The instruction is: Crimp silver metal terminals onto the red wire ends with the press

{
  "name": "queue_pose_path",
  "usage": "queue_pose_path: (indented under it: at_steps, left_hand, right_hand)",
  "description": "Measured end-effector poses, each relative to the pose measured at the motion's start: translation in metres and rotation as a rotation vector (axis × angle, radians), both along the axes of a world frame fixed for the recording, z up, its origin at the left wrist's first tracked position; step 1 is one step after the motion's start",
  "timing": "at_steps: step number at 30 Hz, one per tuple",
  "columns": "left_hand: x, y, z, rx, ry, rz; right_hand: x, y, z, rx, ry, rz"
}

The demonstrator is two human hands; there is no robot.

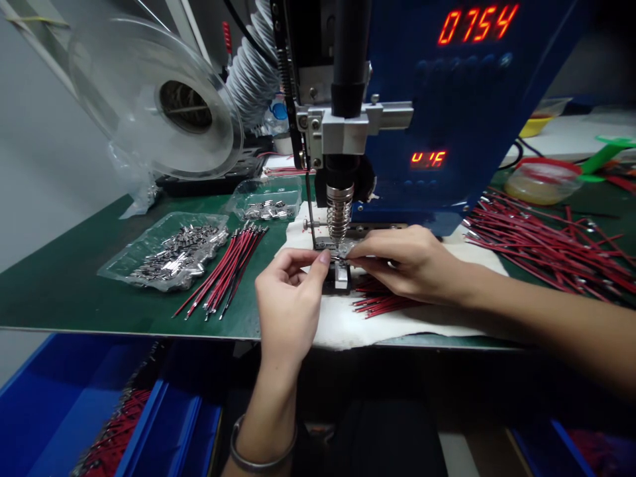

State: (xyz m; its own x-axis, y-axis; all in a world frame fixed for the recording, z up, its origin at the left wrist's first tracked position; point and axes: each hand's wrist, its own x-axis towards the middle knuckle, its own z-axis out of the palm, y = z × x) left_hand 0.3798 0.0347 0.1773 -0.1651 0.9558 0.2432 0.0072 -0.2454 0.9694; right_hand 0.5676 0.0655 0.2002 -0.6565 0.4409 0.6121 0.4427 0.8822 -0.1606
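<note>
Both hands meet at the small metal fixture (341, 275) under the spring-wrapped tip (339, 212) of a blue bench machine (412, 86) that looks like a soldering machine. My left hand (293, 298) is closed, thumb and index finger pinched at the fixture's left side. From the right, my right hand (417, 265) is closed too, its fingertips pinched just below the tip. What each pinch holds is too small and covered to make out. Beneath my right hand, a bunch of red and black wires (380, 301) lies on a white cloth (342, 324).
Left are a clear tray (163, 281) of small metal parts, another tray (268, 192) and a wire bundle (223, 268). A clear reel (149, 99) stands behind. At right are a wire pile (551, 245) and a tub (541, 179). Blue bins (163, 424) sit below the table edge.
</note>
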Motion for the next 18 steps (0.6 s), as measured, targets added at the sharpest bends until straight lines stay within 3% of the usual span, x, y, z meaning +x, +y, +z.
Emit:
queue_pose_path:
  at_steps: [12,18]
  left_hand:
    - [0.0,0.001,0.001,-0.036,0.005,0.023]
    - [0.0,0.001,0.0,-0.033,0.004,0.034]
  right_hand:
    - [0.001,0.001,0.007,-0.114,0.041,0.005]
    - [0.025,0.006,0.028,-0.286,-0.228,0.039]
